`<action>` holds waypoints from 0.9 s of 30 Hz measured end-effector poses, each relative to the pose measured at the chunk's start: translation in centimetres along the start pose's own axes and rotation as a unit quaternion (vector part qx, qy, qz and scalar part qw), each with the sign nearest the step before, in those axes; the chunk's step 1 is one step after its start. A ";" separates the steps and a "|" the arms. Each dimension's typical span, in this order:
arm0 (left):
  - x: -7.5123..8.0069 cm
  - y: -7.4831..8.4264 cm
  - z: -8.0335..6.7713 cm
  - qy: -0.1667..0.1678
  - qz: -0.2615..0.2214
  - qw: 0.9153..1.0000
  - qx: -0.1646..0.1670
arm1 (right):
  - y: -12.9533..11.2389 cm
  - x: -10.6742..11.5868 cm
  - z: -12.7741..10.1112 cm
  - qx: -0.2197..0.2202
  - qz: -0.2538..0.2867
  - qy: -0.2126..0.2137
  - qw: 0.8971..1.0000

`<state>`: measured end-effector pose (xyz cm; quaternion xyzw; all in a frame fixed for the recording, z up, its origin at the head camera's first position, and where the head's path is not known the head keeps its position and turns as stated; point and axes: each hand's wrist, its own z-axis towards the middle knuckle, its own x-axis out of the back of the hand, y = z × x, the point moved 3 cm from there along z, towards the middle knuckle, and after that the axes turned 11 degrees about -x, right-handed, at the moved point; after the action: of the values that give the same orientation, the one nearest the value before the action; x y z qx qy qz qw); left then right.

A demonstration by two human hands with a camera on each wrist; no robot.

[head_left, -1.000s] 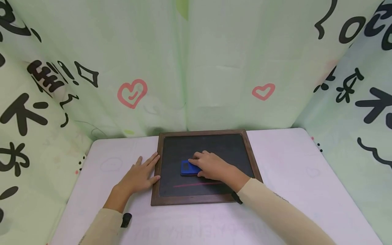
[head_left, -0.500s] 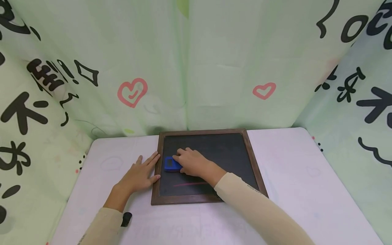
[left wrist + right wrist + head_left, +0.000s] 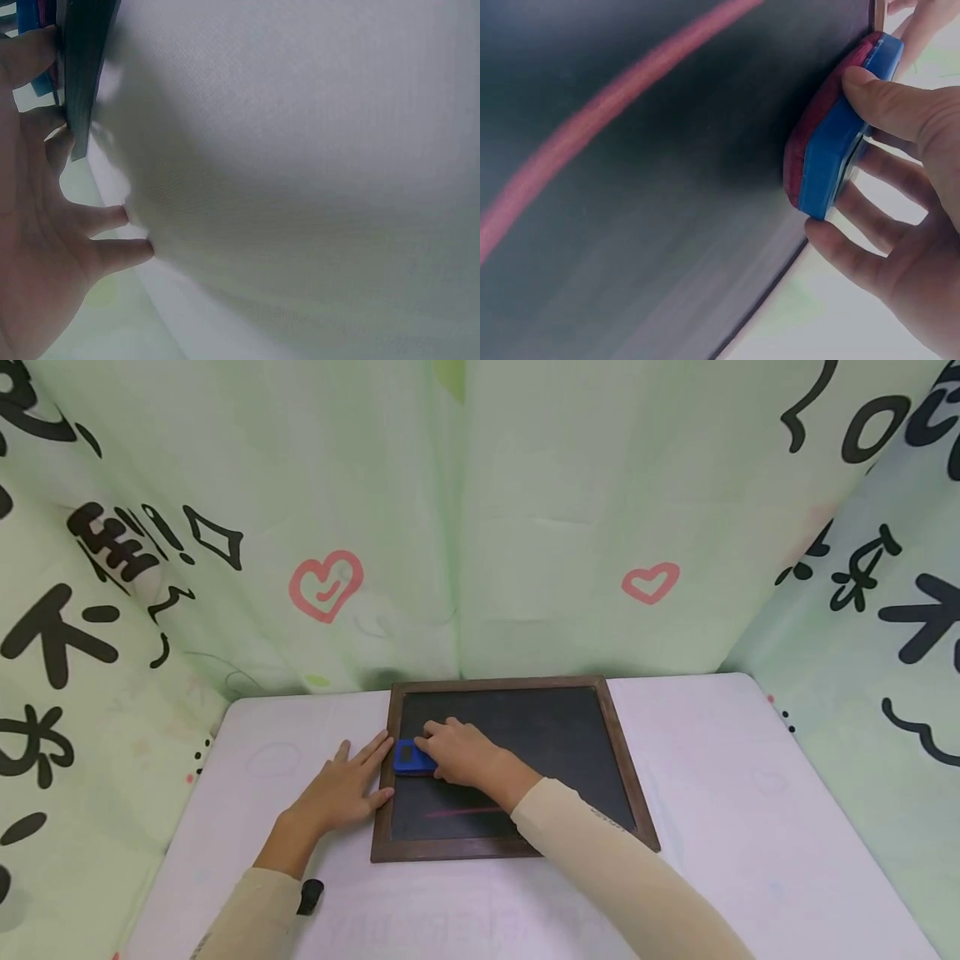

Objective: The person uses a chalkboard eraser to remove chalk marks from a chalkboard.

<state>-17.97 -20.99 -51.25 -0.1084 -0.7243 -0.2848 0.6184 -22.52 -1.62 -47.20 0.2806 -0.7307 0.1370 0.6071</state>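
A wood-framed chalkboard (image 3: 517, 727) lies flat on the table, with a pink chalk line (image 3: 461, 812) near its lower edge. My right hand (image 3: 468, 756) grips a blue chalkboard eraser (image 3: 411, 758) at the board's left side. In the right wrist view, thumb and fingers hold the eraser (image 3: 832, 150) by its edges, its reddish felt against the black surface. With fingers spread, my left hand (image 3: 337, 789) rests at the left side of the frame. The left wrist view shows its thumb and some fingers touching the frame (image 3: 82, 75), while other fingertips rest on the table.
The table (image 3: 750, 827) is covered in a pale cloth. Behind it and on both sides hang light green curtains (image 3: 540, 527) with hearts and black lettering. The board's far edge lies close to the back curtain.
My right hand has slid the eraser leftward across the chalkboard, from near its middle to beside the left frame. The left hand has stayed in place.
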 end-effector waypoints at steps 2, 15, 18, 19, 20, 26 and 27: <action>0.0 0.0 0.1 0.000 -0.001 1.000 -0.001 | 0.0 0.1 -0.3 0.005 0.000 -0.005 1.000; -0.2 0.2 -0.1 -0.009 -0.011 1.000 0.008 | -0.4 -0.3 -2.3 0.020 0.014 -0.015 1.000; -0.3 0.2 -0.1 -0.005 -0.012 1.000 0.009 | 0.1 -0.6 -2.8 0.017 0.020 -0.015 1.000; -0.3 0.2 -0.1 -0.005 -0.012 1.000 0.009 | 0.4 -0.6 -3.0 0.017 0.023 -0.016 0.999; -0.3 0.2 -0.2 -0.004 -0.012 1.000 0.009 | 0.7 -0.7 -3.2 0.018 0.027 -0.015 0.999; -0.2 0.3 -0.1 0.000 -0.009 1.000 0.002 | 3.0 -1.4 -4.9 0.027 0.047 -0.003 0.999; -0.1 0.3 -0.1 0.002 -0.009 1.000 0.000 | 3.4 -1.6 -5.3 0.028 0.050 -0.001 0.998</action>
<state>-17.70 -20.77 -51.30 -0.1009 -0.7242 -0.2907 0.6171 -20.04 4.33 -47.04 0.2612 -0.7401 0.1873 0.5907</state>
